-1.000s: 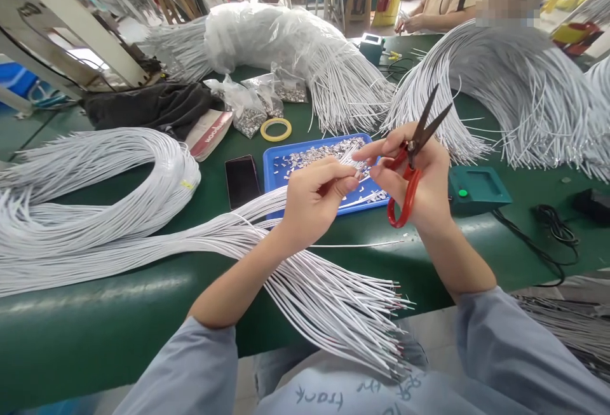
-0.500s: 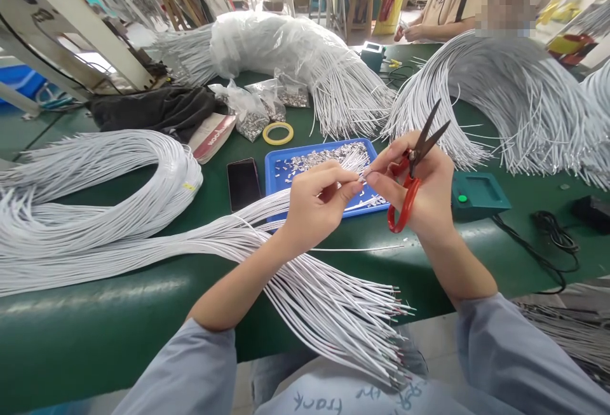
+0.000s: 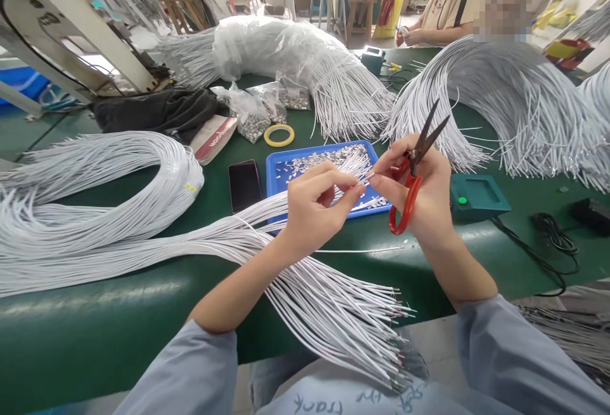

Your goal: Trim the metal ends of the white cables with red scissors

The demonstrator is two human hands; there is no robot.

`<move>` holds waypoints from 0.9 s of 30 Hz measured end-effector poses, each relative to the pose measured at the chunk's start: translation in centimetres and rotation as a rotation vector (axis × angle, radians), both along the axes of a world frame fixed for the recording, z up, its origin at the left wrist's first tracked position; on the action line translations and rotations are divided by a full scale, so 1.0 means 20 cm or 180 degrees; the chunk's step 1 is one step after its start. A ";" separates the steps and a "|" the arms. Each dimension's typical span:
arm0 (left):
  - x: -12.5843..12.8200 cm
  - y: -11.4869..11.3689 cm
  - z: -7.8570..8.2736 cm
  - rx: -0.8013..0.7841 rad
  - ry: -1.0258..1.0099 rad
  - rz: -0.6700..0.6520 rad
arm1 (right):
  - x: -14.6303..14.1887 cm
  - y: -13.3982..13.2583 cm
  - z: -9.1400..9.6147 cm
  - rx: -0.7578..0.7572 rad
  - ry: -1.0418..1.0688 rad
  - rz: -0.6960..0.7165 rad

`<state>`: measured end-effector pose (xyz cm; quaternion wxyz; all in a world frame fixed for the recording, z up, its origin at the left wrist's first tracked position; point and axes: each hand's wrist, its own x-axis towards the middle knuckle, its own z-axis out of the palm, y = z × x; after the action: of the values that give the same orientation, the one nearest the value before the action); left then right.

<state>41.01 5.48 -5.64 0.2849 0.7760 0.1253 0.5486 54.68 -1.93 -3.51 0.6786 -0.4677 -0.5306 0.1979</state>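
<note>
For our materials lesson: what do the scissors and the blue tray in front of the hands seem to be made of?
Scissors: dark, dull blades, likely steel; glossy red handles, probably plastic or coated, held in the right hand. Blue tray: smooth, even colour and moulded rim suggest plastic.

This was a small factory assembly room, a cable or wire-harness workshop. A long green tabletop (image 3: 95,319) ran through it, heaped with big coiled bundles of white wires (image 3: 95,211), one bundle wrapped in clear plastic (image 3: 267,43). A blue tray (image 3: 274,176) held many small metal terminals, and clear bags of the same parts (image 3: 255,116) lay near a roll of yellow tape (image 3: 279,135). A small green device with a button (image 3: 476,196) sat at the tabletop's edge, its black cord trailing away. A pale machine frame (image 3: 71,27) stood at the left. Another person (image 3: 443,18) sat working at the far end, with wooden stools (image 3: 359,5) behind.
</note>
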 end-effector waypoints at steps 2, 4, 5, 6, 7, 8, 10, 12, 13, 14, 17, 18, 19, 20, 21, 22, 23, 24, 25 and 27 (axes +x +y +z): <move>0.00 0.00 0.00 0.0026 -0.0038 0.0050 | -0.01 0.00 0.00 0.0108 -0.0117 -0.0125; 0.00 0.00 0.00 0.0013 -0.0076 0.0081 | -0.03 -0.01 -0.01 0.0157 -0.0228 -0.0212; 0.00 0.00 0.00 -0.0001 -0.0085 0.0092 | -0.03 -0.01 -0.01 0.0160 -0.0274 -0.0237; 0.01 0.00 0.00 -0.0006 -0.0088 0.0100 | -0.03 -0.01 -0.01 0.0155 -0.0306 -0.0254; 0.01 0.00 0.00 -0.0001 -0.0085 0.0109 | -0.04 -0.01 -0.02 0.0146 -0.0317 -0.0266; 0.01 0.00 0.00 0.0008 -0.0084 0.0125 | -0.03 -0.01 -0.02 0.0127 -0.0314 -0.0265; 0.01 0.01 0.00 0.0042 -0.0081 0.0175 | -0.03 -0.01 -0.02 0.0056 -0.0284 -0.0241; 0.01 0.01 0.00 0.0081 -0.0096 0.0263 | -0.04 -0.02 -0.01 -0.0010 -0.0233 -0.0150; 0.01 0.02 -0.01 0.0090 -0.0110 0.0305 | -0.04 -0.03 -0.01 -0.0031 -0.0216 -0.0093; 0.01 0.02 -0.01 0.0091 -0.0120 0.0341 | -0.04 -0.03 -0.01 -0.0026 -0.0219 -0.0036; -0.01 0.03 0.01 0.0005 -0.0103 0.0399 | 0.00 0.01 -0.02 0.0082 -0.0279 -0.0066; -0.01 0.03 0.01 -0.0046 -0.0107 0.0397 | 0.03 0.04 -0.02 0.0091 -0.0294 -0.0167; -0.03 0.04 0.02 -0.0105 -0.0135 0.0373 | 0.08 0.08 -0.04 0.0051 -0.0313 -0.0284; -0.04 0.04 0.04 -0.0185 -0.0174 0.0304 | 0.13 0.12 -0.05 -0.0083 -0.0347 -0.0401; -0.06 0.03 0.05 -0.0287 -0.0218 0.0183 | 0.19 0.16 -0.07 -0.0281 -0.0417 -0.0488; -0.08 0.03 0.07 -0.0393 -0.0239 -0.0001 | 0.25 0.21 -0.09 -0.0580 -0.0566 -0.0512; -0.10 0.02 0.09 -0.0500 -0.0211 -0.0256 | 0.31 0.25 -0.12 -0.0933 -0.0739 -0.0536; -0.11 0.01 0.11 -0.0606 -0.0107 -0.0575 | 0.36 0.28 -0.15 -0.1315 -0.0974 -0.0584; -0.13 0.00 0.13 -0.0697 0.0089 -0.0941 | 0.40 0.32 -0.18 -0.1691 -0.1244 -0.0617; -0.13 -0.04 0.14 -0.0829 0.0638 -0.1712 | 0.47 0.37 -0.23 -0.2219 -0.1668 -0.0704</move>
<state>38.36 4.77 -2.74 0.5030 0.7885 0.0123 0.3538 64.00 5.39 -8.20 0.3403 -0.7566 -0.5331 0.1660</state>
